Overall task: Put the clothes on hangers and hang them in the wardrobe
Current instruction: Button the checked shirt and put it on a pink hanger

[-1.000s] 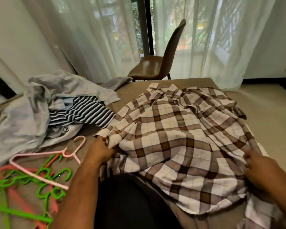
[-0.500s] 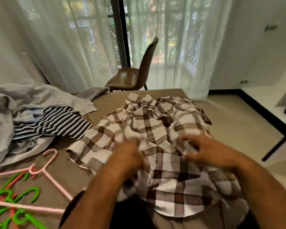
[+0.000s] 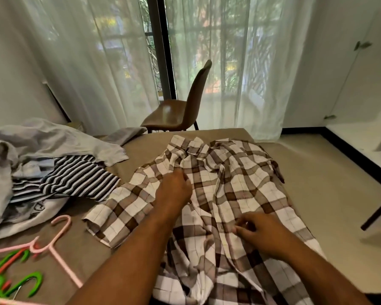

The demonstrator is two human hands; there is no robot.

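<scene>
- Head view: the plaid shirt (image 3: 240, 183) lies spread on the bed (image 3: 141, 146), its long axis running from 6 to 12 o'clock, collar at the far end and hem toward the person
- The left hand (image 3: 174, 190) curls into a fold below the collar, and the right hand (image 3: 257, 232) pinches the front edge lower down; the hands are apart, both holding cloth
- The pink hanger (image 3: 59, 227) lies at 8 o'clock from the left hand, well apart; that hand is the nearer, so it is probably the one to reach for it
</scene>
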